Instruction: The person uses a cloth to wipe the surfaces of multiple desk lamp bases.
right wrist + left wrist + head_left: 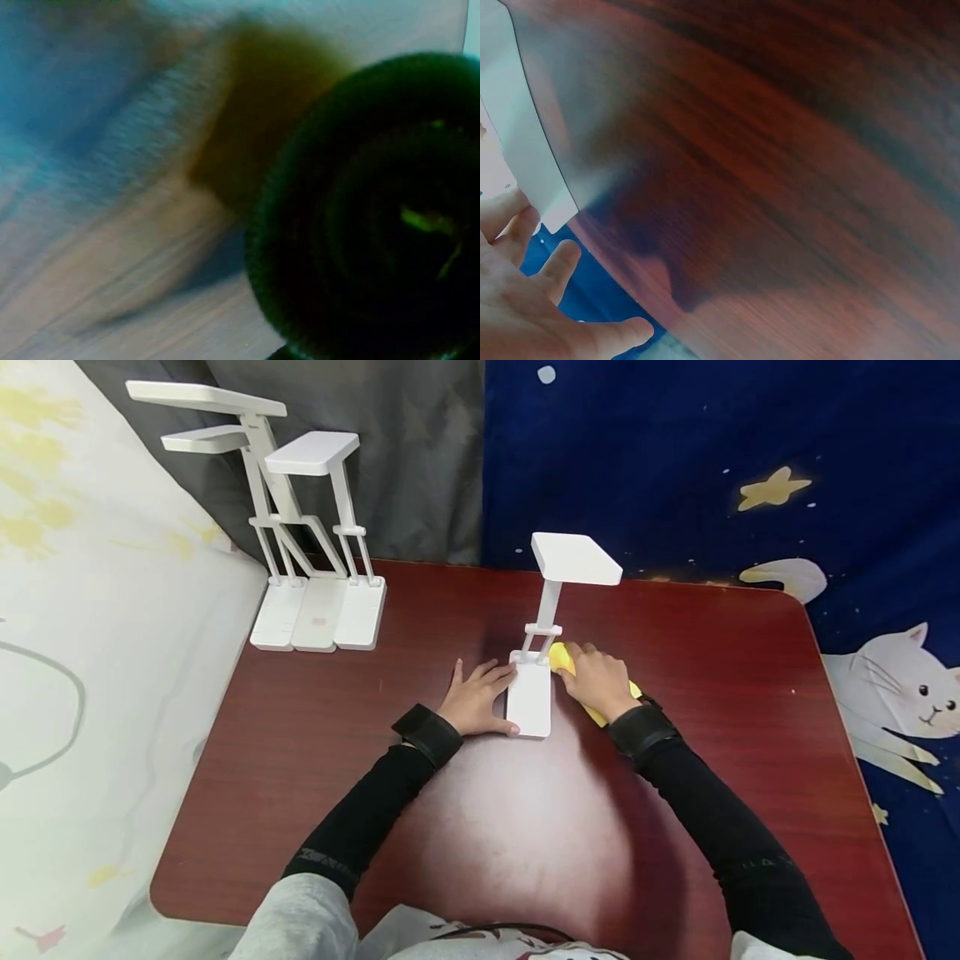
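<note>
A white desk lamp (pixel 529 697) stands upright near the middle of the table, its head (pixel 573 560) facing down over a bright patch of tabletop. My left hand (pixel 476 700) touches the left side of the lamp's base with fingers spread and fairly straight; the left wrist view shows the same hand (pixel 536 292) beside a white edge. On the lamp's right, my right hand (pixel 600 681) grips a soft-looking yellow cloth (pixel 560 657) close to the base. The right wrist view is blurred, and a round dark shape (pixel 375 210) covers much of it.
Several white lamps with flat heads (pixel 315 452) stand close together at the back left of the reddish-brown table (pixel 300 777). Grey and dark blue curtains hang behind the back edge. A pale patterned cloth (pixel 97 693) lines the left side.
</note>
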